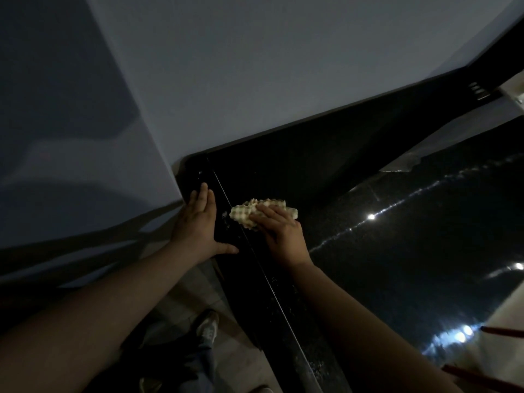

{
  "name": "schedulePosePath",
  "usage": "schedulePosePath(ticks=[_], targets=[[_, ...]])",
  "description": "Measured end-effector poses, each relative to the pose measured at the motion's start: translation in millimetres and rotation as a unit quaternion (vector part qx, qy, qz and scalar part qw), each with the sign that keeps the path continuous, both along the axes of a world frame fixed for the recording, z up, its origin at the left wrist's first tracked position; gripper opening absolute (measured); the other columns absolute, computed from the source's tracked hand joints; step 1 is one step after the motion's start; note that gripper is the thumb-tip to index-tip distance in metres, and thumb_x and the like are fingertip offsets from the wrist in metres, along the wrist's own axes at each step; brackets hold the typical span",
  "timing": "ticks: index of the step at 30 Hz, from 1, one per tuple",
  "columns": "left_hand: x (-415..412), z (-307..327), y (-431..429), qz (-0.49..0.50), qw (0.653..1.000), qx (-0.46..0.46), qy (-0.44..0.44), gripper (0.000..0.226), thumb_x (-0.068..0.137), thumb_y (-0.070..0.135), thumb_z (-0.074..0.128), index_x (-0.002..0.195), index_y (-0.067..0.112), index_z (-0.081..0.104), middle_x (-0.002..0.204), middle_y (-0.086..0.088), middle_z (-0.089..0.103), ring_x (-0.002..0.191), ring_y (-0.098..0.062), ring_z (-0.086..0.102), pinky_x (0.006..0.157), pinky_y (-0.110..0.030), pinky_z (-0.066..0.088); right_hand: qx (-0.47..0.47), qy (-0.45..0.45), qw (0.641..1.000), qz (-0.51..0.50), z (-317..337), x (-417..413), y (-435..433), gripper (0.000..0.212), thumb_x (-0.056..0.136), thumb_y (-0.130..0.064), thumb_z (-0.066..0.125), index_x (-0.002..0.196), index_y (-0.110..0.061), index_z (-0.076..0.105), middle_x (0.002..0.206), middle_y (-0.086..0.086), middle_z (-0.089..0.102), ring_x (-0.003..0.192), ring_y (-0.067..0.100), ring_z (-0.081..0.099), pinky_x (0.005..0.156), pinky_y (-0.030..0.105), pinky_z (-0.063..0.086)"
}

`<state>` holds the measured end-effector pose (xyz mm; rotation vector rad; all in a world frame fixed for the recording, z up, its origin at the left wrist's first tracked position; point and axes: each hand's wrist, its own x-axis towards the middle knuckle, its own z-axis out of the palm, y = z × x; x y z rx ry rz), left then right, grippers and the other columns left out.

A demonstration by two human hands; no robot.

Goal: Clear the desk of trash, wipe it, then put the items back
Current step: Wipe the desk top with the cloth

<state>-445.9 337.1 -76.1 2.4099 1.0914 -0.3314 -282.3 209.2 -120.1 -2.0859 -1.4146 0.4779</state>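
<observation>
A checked cloth [243, 216] is pressed onto the glossy black desk [397, 251], just beside its left edge, by the right hand [283, 234], whose fingers are laid nearly straight over it rather than curled round it. The left hand [198, 222] is spread flat on the desk's left end, fingers straight, thumb stretched along the rim; nothing is gripped. The corner is closed in by the wall [255, 66] and a raised back panel [312, 154]. Open desktop is seen to the right. Below the edge, floor [175, 307] and a shoe [208, 327] are visible.
</observation>
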Motion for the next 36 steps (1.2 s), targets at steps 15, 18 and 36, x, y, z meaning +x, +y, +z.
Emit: schedulePosePath(ticks=[15,18,36], targets=[[-8.5,2.6,-74.9,-0.017,0.999,-0.029,0.028,0.142,0.06,0.073,0.07,0.149,0.003,-0.017,0.153,-0.013,-0.032,0.146,-0.029,-0.019,0.119,-0.038,0.007,-0.034,0.002,0.999,-0.018,5.7,-13.5,-48.5,0.033,0.093,-0.024,0.055,0.124,-0.032,0.062,0.142,-0.012,0.049,0.136,0.018,0.039,0.1,0.045,0.036],[-7.6,2.2,-80.3,-0.014,0.999,-0.027,0.031,0.141,0.061,0.073,0.07,0.149,0.004,-0.016,0.154,-0.012,-0.031,0.146,-0.028,-0.018,0.119,-0.038,0.007,-0.045,0.01,0.999,-0.025,9.1,-17.6,-61.3,0.033,0.094,-0.031,0.051,0.124,-0.031,0.063,0.143,-0.012,0.048,0.136,0.018,0.037,0.099,0.042,0.032],[-6.7,3.7,-84.1,0.005,0.999,-0.041,0.031,0.14,0.06,0.063,0.078,0.151,0.007,-0.014,0.154,-0.007,-0.033,0.147,-0.029,-0.014,0.118,-0.042,0.011,-0.065,0.008,0.997,-0.049,17.0,-33.6,-124.8,0.032,0.095,-0.026,0.055,0.125,-0.033,0.061,0.145,-0.014,0.045,0.138,0.015,0.033,0.097,0.034,0.025]])
